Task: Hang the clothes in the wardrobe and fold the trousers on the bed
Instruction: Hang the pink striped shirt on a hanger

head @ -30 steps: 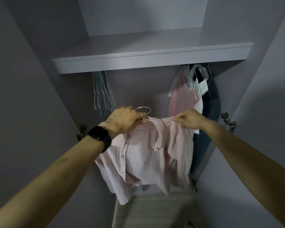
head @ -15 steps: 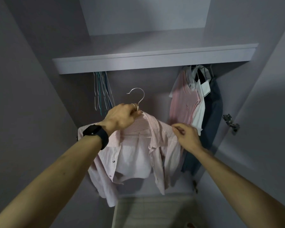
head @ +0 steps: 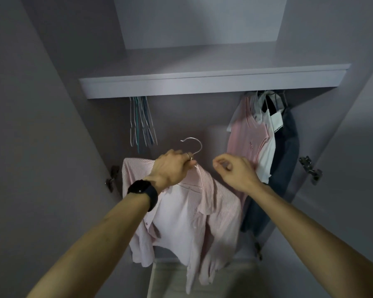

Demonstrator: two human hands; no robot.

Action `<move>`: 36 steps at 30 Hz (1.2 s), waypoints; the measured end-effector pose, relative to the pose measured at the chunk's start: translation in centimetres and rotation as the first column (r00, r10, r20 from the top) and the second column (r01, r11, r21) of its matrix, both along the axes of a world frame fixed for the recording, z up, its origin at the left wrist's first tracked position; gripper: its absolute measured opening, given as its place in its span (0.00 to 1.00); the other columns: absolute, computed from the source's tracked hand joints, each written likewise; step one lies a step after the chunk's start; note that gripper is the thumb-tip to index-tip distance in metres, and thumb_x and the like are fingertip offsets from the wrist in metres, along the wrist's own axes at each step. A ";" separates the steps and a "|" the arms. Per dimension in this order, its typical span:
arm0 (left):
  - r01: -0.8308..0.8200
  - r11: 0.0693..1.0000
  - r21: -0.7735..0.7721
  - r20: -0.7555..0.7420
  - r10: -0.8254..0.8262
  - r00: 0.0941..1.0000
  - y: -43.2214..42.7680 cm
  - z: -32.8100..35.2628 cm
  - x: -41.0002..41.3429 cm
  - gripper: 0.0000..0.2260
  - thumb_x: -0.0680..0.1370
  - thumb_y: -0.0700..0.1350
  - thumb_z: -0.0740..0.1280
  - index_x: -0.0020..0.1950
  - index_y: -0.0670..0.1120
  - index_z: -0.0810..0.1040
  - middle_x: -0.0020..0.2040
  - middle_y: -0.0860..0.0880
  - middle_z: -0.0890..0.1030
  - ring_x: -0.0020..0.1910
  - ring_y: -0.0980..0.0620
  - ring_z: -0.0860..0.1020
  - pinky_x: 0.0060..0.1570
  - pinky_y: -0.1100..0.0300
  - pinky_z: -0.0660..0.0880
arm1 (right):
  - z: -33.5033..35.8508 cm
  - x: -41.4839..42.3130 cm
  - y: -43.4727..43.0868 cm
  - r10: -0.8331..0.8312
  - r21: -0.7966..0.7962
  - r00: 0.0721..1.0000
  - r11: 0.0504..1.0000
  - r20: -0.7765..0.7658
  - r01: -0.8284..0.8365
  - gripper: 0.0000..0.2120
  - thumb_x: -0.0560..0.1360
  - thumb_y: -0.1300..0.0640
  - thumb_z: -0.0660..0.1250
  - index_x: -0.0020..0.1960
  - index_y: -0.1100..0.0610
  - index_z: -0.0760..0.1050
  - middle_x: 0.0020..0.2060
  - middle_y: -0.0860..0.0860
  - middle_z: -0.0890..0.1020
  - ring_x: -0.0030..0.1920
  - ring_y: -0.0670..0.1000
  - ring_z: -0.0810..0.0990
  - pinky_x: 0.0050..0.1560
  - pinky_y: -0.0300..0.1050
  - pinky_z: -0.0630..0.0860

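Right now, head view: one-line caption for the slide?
Left hand grips the hanger of a pink striped shirt below the wardrobe shelf; right hand curled beside it.

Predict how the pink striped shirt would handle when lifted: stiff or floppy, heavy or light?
Probably floppy: the pink striped shirt drapes in folds, sleeves dangling. Likely light: one thin hanger, gripped by the left hand, carries it. It might slide off, since its front hangs open.

One wide-angle camera, worn on the person's head, looks forward into the wardrobe (head: 192, 117), facing its back wall from close in, so its side walls fill both edges. Both forearms run up from the lower corners to the left hand (head: 170, 168) and right hand (head: 235, 172), near mid-frame by the hanger (head: 194, 145).
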State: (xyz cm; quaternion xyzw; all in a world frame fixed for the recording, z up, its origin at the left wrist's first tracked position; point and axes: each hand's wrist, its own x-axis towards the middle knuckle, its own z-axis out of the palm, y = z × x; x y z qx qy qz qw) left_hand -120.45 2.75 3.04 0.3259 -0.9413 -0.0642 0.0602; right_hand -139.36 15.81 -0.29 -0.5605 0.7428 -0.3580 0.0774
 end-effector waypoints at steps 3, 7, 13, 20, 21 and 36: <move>-0.024 0.998 0.055 -0.173 0.033 0.984 -0.3 -0.3 -0.8 0.14 0.84 0.59 0.57 0.51 0.51 0.76 0.47 0.51 0.76 0.51 0.45 0.74 0.53 0.47 0.75 | -0.9 0.9 0.4 0.094 0.137 0.987 0.988 -0.130 -0.076 0.12 0.80 0.41 0.64 0.56 0.46 0.79 0.39 0.39 0.78 0.39 0.45 0.78 0.43 0.45 0.77; -0.025 0.993 0.114 -0.287 0.057 0.956 -0.4 -0.4 -2.0 0.13 0.83 0.59 0.59 0.48 0.52 0.76 0.47 0.51 0.77 0.51 0.47 0.74 0.49 0.53 0.73 | -1.3 0.2 0.7 0.060 0.092 0.973 0.995 -0.224 -0.040 0.13 0.82 0.43 0.61 0.53 0.50 0.78 0.27 0.41 0.70 0.31 0.48 0.76 0.37 0.53 0.78; -0.073 0.973 0.219 -0.466 0.169 0.869 0.1 -1.5 -4.6 0.14 0.83 0.57 0.60 0.52 0.50 0.80 0.51 0.46 0.79 0.53 0.43 0.74 0.54 0.50 0.73 | 0.7 -1.1 0.6 0.051 0.098 0.963 0.995 -0.264 -0.026 0.20 0.82 0.42 0.61 0.70 0.49 0.67 0.30 0.42 0.78 0.35 0.51 0.81 0.43 0.49 0.78; -0.062 0.963 0.262 -0.550 0.202 0.810 0.8 -1.6 -6.1 0.15 0.84 0.56 0.60 0.53 0.49 0.81 0.51 0.47 0.79 0.54 0.44 0.73 0.55 0.51 0.72 | 2.3 -2.4 1.2 0.051 0.201 0.919 0.979 -0.392 0.031 0.15 0.85 0.45 0.55 0.67 0.50 0.72 0.44 0.58 0.84 0.47 0.62 0.82 0.49 0.57 0.78; -0.050 0.967 0.248 -0.541 0.181 0.822 0.9 -1.4 -6.3 0.15 0.84 0.56 0.60 0.54 0.49 0.81 0.52 0.47 0.79 0.55 0.44 0.73 0.55 0.51 0.72 | 2.4 -2.4 1.4 0.048 0.209 0.921 0.977 -0.387 0.037 0.15 0.85 0.46 0.55 0.65 0.51 0.73 0.44 0.57 0.84 0.46 0.62 0.82 0.49 0.57 0.78; -0.126 0.829 -0.544 -0.391 -0.118 0.913 -6.0 7.4 -7.4 0.33 0.82 0.57 0.57 0.83 0.51 0.47 0.83 0.46 0.42 0.82 0.45 0.42 0.78 0.37 0.44 | 3.3 -4.6 -0.9 -0.162 0.262 0.947 0.935 -0.278 0.237 0.13 0.85 0.48 0.55 0.58 0.54 0.73 0.42 0.56 0.86 0.48 0.61 0.84 0.52 0.54 0.77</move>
